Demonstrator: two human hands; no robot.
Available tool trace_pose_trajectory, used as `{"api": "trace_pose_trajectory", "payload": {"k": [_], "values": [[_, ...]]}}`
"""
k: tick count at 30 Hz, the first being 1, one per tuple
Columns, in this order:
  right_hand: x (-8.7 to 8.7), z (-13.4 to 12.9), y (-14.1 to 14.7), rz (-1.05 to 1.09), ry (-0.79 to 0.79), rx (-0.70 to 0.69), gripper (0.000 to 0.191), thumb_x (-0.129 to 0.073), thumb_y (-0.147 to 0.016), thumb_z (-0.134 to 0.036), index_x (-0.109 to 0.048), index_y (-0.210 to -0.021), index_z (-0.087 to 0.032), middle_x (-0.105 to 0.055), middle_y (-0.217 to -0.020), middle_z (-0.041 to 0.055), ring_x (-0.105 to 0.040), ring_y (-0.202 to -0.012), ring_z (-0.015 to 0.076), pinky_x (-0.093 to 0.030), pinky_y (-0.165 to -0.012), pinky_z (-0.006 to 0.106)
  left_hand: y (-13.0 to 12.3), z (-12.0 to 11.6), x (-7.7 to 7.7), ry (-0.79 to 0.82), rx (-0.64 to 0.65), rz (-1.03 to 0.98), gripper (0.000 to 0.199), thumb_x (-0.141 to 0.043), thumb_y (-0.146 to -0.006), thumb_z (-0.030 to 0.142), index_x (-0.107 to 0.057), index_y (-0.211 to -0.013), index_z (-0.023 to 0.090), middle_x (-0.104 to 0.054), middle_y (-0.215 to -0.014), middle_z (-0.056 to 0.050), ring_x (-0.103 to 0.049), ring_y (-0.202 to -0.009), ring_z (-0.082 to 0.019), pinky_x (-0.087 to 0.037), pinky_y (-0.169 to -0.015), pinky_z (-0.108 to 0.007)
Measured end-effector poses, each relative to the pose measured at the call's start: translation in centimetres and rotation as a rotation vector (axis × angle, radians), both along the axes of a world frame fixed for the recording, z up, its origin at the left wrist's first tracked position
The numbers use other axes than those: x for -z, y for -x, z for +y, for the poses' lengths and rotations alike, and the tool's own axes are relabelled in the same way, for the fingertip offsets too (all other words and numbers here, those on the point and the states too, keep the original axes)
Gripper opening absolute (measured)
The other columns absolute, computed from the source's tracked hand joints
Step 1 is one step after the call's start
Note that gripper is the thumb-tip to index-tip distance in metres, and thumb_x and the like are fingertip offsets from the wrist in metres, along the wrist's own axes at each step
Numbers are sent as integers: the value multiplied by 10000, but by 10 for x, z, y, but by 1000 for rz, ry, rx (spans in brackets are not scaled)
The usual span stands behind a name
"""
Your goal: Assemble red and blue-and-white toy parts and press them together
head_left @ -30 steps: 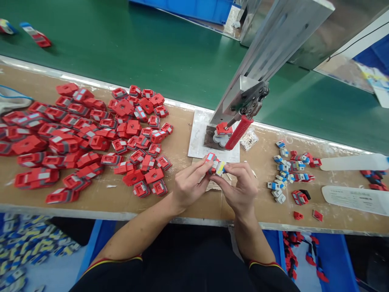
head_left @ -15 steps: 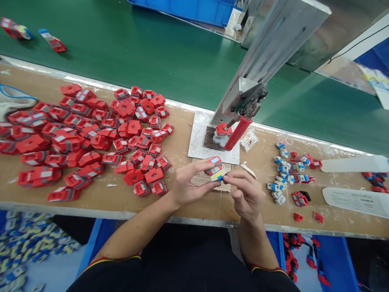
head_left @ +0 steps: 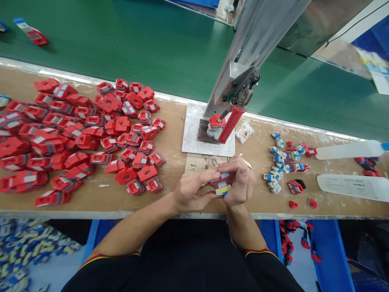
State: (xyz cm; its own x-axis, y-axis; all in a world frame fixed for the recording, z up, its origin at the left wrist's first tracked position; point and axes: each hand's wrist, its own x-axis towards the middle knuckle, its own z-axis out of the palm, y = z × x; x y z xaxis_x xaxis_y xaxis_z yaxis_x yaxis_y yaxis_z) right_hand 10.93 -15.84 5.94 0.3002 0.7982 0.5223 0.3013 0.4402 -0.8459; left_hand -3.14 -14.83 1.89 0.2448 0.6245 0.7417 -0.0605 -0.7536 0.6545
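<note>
Red plastic pieces (head_left: 75, 134) lie heaped on the left of the brown workbench (head_left: 170, 150), with a green belt (head_left: 136, 44) running behind. At the near edge, the left hand (head_left: 191, 190) and right hand (head_left: 240, 182) both pinch one small red toy part (head_left: 221, 184) between their fingertips. Right of it stand a press (head_left: 231, 109) and small mixed pieces (head_left: 282, 166).

red toy part (head_left: 222, 184) | grey, blue and yellow panels | pinched between both hands | above bench's near edge, tilted
</note>
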Motion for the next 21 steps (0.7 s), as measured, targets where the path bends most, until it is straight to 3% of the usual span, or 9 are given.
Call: {"api": "trace_pose_trajectory", "payload": {"k": [7, 11, 14, 17, 19, 21], "values": [[8, 5, 3, 96, -6, -70, 501, -432, -1117, -404, -734, -744, -261, -668, -693, 20, -626, -679, 193, -479, -650, 377, -3, 0, 1, 32, -42, 27, 500, -803, -975, 267, -640, -1441, 191, -847, -1210, -156, -843, -1116, -251, -714, -953, -295], [13, 11, -17, 98, 38, -149, 505, -383, -1104, -594, -733, -925, -277, -665, -853, 46, -619, -751, 219, -504, -678, 401, 12, 9, -7, 126, -8, 75, 546, -870, -917, 299, -683, -1425, 226, -844, -1243, -128, -852, -1076, -238, -705, -969, -304], [11, 16, -48, 35, 60, -177, 462, -423, -1071, -672, -703, -1067, -304, -661, -1069, 69, -644, -922, 246, -542, -780, 427, 43, 24, -29, 177, -27, 263, 491, -842, -936, 267, -705, -1405, 214, -829, -1291, -125, -843, -1082, -221, -683, -1002, -306], [8, 28, -73, -133, 140, -326, 428, -461, -1066, -679, -690, -1118, -321, -656, -1295, 86, -640, -1150, 278, -558, -918, 467, 67, 53, -60, 113, -57, 573, 354, -754, -993, 259, -735, -1342, 204, -783, -1386, -130, -794, -1220, -251, -650, -1071, -365], [7, 40, -79, -221, 223, -442, 480, -453, -1051, -728, -683, -1140, -316, -626, -1429, 99, -631, -1201, 286, -567, -938, 480, 68, 80, -76, 81, -53, 838, 402, -706, -989, 209, -711, -1391, 218, -660, -1566, -141, -738, -1318, -290, -622, -1106, -429], [7, 53, -77, -249, 282, -547, 558, -435, -1027, -791, -690, -1122, -303, -646, -1387, 107, -632, -1200, 288, -570, -940, 479, 56, 108, -86, 66, -4, 1074, 563, -673, -961, 145, -627, -1514, 243, -516, -1703, -148, -728, -1320, -296, -605, -1109, -449]]}}
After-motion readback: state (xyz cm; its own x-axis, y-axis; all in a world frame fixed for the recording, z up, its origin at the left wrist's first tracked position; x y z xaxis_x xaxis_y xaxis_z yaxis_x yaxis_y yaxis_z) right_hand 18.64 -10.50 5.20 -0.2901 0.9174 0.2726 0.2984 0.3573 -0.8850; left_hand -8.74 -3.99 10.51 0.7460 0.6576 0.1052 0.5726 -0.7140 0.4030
